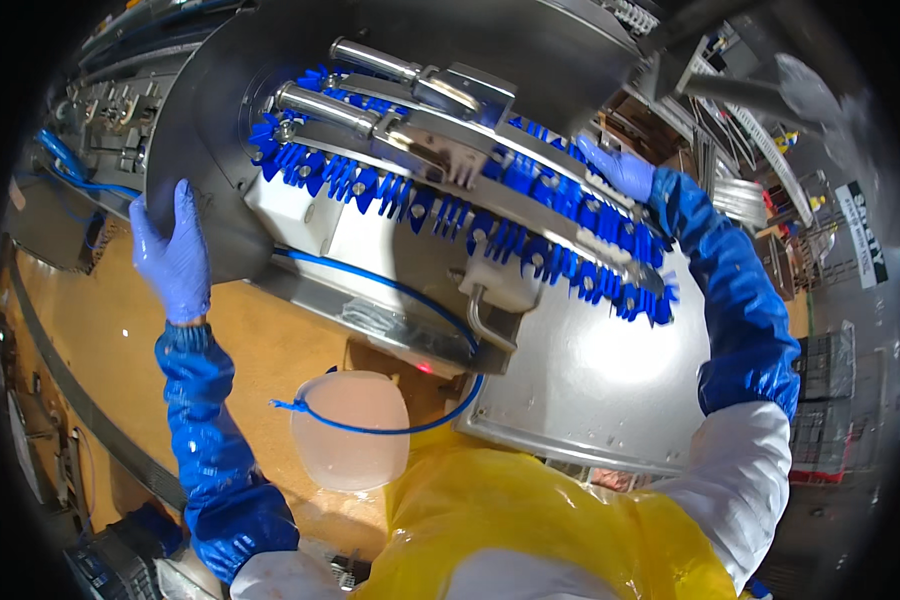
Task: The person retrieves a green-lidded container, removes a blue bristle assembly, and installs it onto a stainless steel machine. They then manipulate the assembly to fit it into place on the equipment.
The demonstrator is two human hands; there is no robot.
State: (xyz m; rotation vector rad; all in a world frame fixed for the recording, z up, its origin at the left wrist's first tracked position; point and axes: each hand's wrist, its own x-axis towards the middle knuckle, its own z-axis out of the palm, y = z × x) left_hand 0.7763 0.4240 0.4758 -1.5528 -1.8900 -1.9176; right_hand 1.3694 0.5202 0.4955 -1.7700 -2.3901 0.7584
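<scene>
My left hand (175, 255), in a purple-blue glove, is raised with its thumb and fingers apart. It is at the edge of a grey metal housing (205, 215) and holds nothing; whether it touches the metal I cannot tell. At the far right, my right hand (620, 172) has its fingers stretched out against the back side of a conveyor with blue toothed links (510, 238). That conveyor lies slantwise across the machine. Two shiny metal cylinders (335, 108) with brackets are mounted on its upper left part. White blocks (295, 212) show beneath it.
A metal tray (580, 410) extends below the conveyor's right end. A blue cord (410, 290) loops down past a translucent pale sheet (350, 440) near my yellow apron (530, 510). The floor (240, 350) is orange-brown. Wire racks (820, 400) stand at the right.
</scene>
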